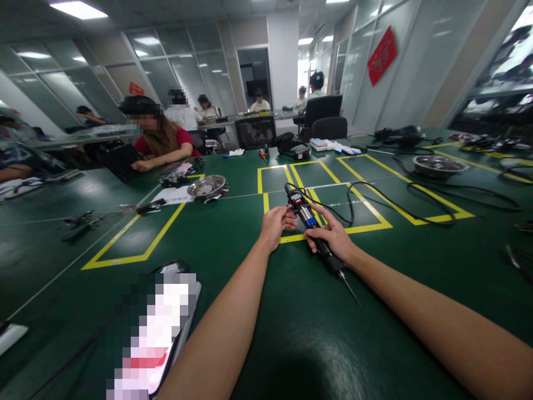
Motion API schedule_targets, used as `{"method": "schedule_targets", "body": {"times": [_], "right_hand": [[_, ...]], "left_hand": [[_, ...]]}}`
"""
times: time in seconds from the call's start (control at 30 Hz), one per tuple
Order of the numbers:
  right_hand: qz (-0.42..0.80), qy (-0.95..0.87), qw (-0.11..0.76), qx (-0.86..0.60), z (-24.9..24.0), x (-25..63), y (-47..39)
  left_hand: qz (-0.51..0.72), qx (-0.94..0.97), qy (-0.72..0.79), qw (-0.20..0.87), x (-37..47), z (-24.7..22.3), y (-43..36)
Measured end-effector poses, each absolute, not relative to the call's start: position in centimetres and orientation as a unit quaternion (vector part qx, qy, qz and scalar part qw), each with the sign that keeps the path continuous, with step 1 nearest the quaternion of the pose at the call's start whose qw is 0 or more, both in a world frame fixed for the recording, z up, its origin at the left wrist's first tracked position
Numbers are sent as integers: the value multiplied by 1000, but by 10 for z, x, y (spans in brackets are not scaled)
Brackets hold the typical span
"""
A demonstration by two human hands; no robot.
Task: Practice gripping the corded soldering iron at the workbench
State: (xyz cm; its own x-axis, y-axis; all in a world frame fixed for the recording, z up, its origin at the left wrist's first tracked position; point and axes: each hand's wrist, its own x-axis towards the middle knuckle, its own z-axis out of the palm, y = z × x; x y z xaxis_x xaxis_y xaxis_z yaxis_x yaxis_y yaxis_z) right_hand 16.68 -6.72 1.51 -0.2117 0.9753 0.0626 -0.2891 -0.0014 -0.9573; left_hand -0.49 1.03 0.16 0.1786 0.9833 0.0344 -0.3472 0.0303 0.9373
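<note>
An electric screwdriver (308, 216) with a black body, a silver and blue band and a long thin bit is held above the green table, its bit slanting down toward me and to the right. My right hand (336, 240) is wrapped around its body from the right. At its rear end, near a small red part, my left hand (275, 225) has bent fingers pinched against the tool; exactly what the fingertips grip is partly hidden. A black cable (366, 186) runs from the rear end and loops across the table to the right.
Yellow tape (370, 226) marks rectangles on the green table (233, 311). Steel bowls stand left (207, 186) and right (439, 165). A blurred-out, screen-like object (162, 328) lies beside my left forearm. Across the table's left side sits a person in red (189, 145).
</note>
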Motion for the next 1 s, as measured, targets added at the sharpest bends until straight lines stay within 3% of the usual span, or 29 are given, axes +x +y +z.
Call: {"method": "schedule_targets", "body": {"times": [1.0], "right_hand": [[619, -482, 510, -353, 17, 166, -68]], "left_hand": [[542, 430, 366, 622, -5, 4, 10]]}}
